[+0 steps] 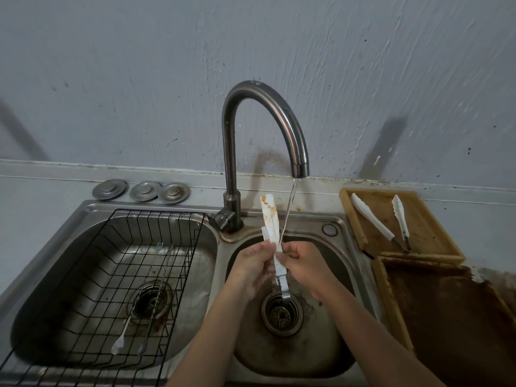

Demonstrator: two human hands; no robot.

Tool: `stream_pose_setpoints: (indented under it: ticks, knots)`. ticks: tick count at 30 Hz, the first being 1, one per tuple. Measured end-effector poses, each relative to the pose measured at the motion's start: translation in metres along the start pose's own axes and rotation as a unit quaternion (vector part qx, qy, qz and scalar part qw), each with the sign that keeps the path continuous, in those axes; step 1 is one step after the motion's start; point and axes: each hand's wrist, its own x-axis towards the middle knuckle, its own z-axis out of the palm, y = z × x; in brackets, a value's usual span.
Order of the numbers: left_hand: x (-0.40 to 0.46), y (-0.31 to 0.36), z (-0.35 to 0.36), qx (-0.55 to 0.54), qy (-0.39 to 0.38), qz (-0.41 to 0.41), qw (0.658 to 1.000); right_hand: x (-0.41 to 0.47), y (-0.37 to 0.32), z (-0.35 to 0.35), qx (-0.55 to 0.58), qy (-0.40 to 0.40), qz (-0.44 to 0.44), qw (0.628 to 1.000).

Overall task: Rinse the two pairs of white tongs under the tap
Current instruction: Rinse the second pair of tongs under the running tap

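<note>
Both hands, left point(252, 261) and right point(303, 259), pinch one pair of tongs point(275, 238) mid-length over the right basin, long axis near upright, stained tips above the grip. The stream point(290, 208) falls just right of those tips. The second tongs point(386, 222) lie on the tray point(435, 238), nearer the right hand.

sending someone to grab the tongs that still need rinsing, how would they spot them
Go to the double sink; right of it a wooden tray sits against the wall. The white tongs lie spread open on it, untouched, unlike the stained pair held under the tap.
</note>
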Motion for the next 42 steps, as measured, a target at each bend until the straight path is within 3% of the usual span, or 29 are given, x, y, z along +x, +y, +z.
stream_pose_setpoints:
  ticks: [8,12,15,19,26,32,38,42]
  knots:
    - [-0.003,-0.005,0.005,0.013,0.031,0.035,0.999,-0.021,0.022,-0.006,-0.065,0.0,0.014,0.998]
    - [-0.01,-0.016,0.008,0.006,0.001,-0.033,0.999,-0.035,0.032,-0.019,-0.205,0.061,-0.032,0.976]
    - [-0.012,-0.025,0.013,-0.065,-0.014,-0.083,0.994,-0.039,0.035,-0.026,-0.302,0.077,-0.053,0.949]
    - [-0.013,-0.025,0.022,-0.16,-0.022,-0.125,0.979,-0.043,0.033,-0.033,-0.347,0.086,-0.064,0.932]
    - [-0.013,-0.014,0.012,-0.039,-0.098,-0.159,0.982,-0.04,0.039,-0.047,-0.355,0.06,-0.064,0.931]
    - [-0.002,-0.011,-0.004,-0.051,-0.04,-0.181,0.981,-0.047,0.042,-0.048,-0.38,0.042,-0.088,0.92]
    - [-0.006,-0.017,-0.005,0.092,-0.106,-0.183,0.973,-0.054,0.051,-0.061,-0.401,0.022,-0.074,0.913]
    - [-0.001,-0.003,-0.009,0.044,-0.042,-0.162,0.985,-0.059,0.05,-0.066,-0.48,0.003,-0.102,0.871]
